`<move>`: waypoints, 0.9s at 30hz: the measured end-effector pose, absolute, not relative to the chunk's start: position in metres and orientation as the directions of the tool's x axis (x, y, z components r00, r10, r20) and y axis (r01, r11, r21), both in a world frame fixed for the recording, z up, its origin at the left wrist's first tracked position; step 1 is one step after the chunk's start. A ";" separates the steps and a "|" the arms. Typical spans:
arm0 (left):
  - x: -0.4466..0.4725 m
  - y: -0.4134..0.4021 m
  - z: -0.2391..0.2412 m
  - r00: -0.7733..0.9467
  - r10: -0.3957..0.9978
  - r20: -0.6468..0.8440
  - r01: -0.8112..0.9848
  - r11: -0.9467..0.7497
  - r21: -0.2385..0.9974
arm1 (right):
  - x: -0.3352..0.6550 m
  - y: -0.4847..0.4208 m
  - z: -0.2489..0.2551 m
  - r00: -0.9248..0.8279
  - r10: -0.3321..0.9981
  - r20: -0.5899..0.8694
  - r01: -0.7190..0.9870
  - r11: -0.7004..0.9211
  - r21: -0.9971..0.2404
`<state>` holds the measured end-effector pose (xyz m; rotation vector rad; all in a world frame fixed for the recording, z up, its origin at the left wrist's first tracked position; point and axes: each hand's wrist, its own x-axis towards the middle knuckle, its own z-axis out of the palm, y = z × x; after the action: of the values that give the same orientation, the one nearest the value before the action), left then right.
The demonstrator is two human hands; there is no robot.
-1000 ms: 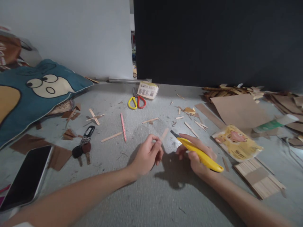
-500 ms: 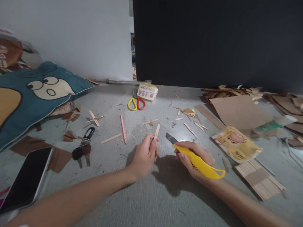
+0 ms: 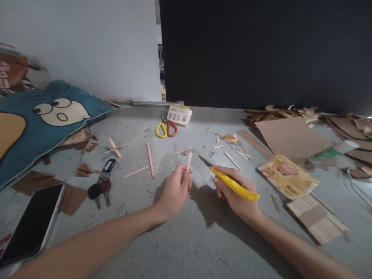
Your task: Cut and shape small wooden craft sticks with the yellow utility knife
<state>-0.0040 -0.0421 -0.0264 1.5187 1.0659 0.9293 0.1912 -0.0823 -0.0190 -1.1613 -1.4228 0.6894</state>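
My left hand pinches a short wooden craft stick, which stands nearly upright above my fingertips. My right hand is closed round a yellow utility knife. Its dark blade points up and left, ending a little to the right of the stick and apart from it. Both hands hover just above the grey floor at the middle of the view.
Loose sticks, a pink striped straw, scissors with yellow and red handles and a small packet lie beyond. Keys, a phone and a blue cushion are left. Cardboard, a cartoon pouch and joined sticks are right.
My left hand has turned the stick from leaning right to nearly upright. The knife has swung its blade up and left, closer to the stick.
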 end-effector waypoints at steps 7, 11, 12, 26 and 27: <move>-0.005 -0.043 -0.026 0.354 0.934 0.035 0.242 -0.128 0.962 | 0.195 -0.086 -0.014 0.030 0.830 0.556 0.408 0.498 -0.765; -0.005 -0.045 -0.028 0.376 0.926 0.044 0.319 -0.174 0.932 | 0.189 -0.099 -0.015 0.018 0.872 0.489 0.402 0.441 -0.802; -0.006 -0.046 -0.028 0.382 0.923 0.045 0.335 -0.183 0.924 | 0.187 -0.102 -0.015 0.000 0.867 0.498 0.420 0.452 -0.787; -0.008 -0.052 -0.026 0.448 0.893 0.034 0.366 -0.218 0.905 | 0.177 -0.111 -0.021 -0.060 0.776 0.628 0.578 0.540 -0.612; -0.008 -0.052 -0.026 0.450 0.893 0.033 0.367 -0.218 0.904 | 0.176 -0.111 -0.021 -0.061 0.779 0.624 0.583 0.535 -0.611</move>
<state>-0.0085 -0.0518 -0.0256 1.7896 1.0765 0.7244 0.1762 -0.1106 -0.0210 -1.1431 -1.7478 0.2394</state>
